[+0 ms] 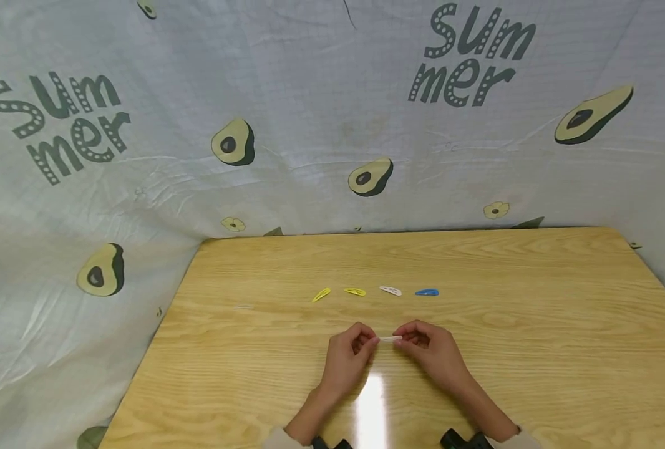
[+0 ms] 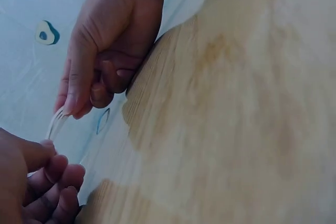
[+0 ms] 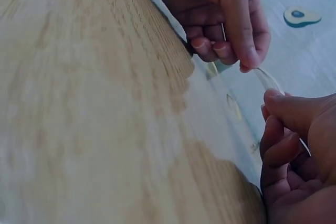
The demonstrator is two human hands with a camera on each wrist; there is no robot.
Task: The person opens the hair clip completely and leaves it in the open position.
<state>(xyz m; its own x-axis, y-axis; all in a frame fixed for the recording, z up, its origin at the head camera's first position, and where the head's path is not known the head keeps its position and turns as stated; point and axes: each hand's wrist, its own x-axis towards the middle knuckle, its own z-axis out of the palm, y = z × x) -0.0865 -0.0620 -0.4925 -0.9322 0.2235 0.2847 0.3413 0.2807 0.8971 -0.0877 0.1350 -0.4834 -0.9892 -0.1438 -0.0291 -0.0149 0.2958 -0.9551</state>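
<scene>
Between my two hands is a slim white hair clip [image 1: 390, 338], held just above the wooden table. My left hand [image 1: 345, 358] pinches one end of it with thumb and forefinger. At the other end, the right hand [image 1: 438, 357] pinches it the same way, its remaining fingers curled in. Up close in the left wrist view, the white clip [image 2: 55, 121] looks slightly bowed between the fingertips. Beyond the hands lie two yellow hair clips, one slanted [image 1: 321, 295] and one flat across [image 1: 355, 292], then a white one [image 1: 390, 290] and a blue one [image 1: 427, 292].
Off to the left on the wooden table [image 1: 534, 312] lies a faint, pale thin piece [image 1: 244, 307]. A printed cloth [image 1: 310, 93] with avocados hangs behind the far edge and along the sides. Light glares off the tabletop between the forearms.
</scene>
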